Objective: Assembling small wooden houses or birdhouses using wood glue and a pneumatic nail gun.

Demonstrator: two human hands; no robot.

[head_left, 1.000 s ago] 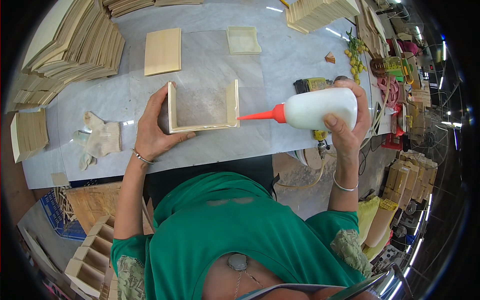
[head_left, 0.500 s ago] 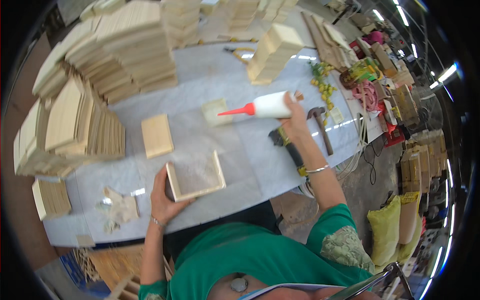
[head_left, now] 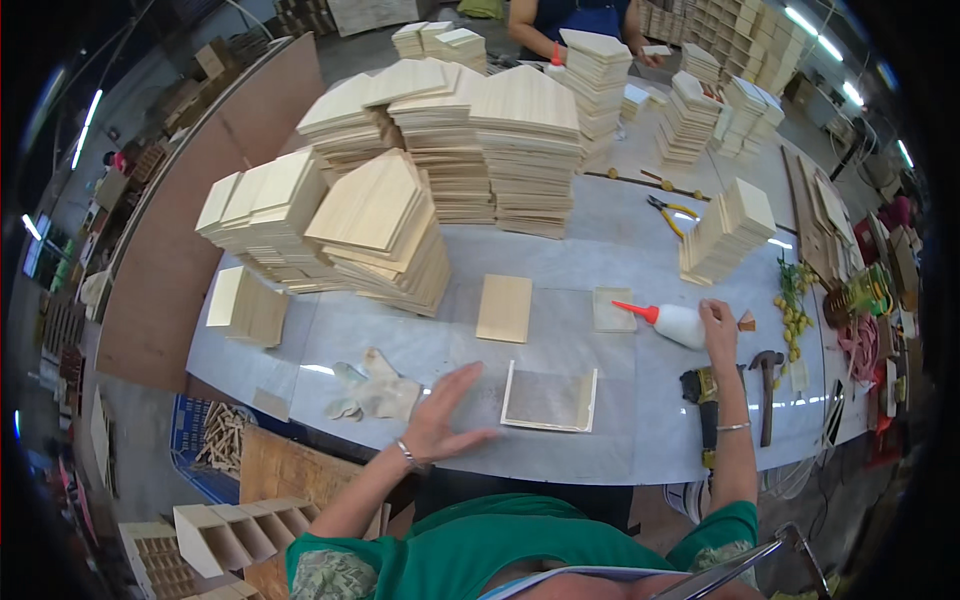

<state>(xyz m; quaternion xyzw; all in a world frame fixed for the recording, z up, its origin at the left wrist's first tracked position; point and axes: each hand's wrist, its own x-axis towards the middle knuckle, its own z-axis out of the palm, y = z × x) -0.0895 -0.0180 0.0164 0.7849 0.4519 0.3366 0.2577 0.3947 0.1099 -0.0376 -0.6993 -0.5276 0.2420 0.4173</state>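
Many wd. stacks (head_left: 525, 150), pliers (head_left: 683, 209), hammer (head_left: 767, 400), glove (head_left: 388, 390) nr. L hand (head_left: 438, 418)

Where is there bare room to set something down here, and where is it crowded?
Bare tabletop lies between the three-sided wooden frame and the power tool, and between the central panel stack and the pliers. Crowded: back left, with other stacks; right, with that tool, hammer and fruit sprig.

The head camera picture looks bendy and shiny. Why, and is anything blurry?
Head view: the fisheye lens bends the table and leaves black corners; head view: a bright streak beside the glove looks like reflected ceiling lamps; head view: the three-sided wooden frame is fairly clear, while the far background looks softer.
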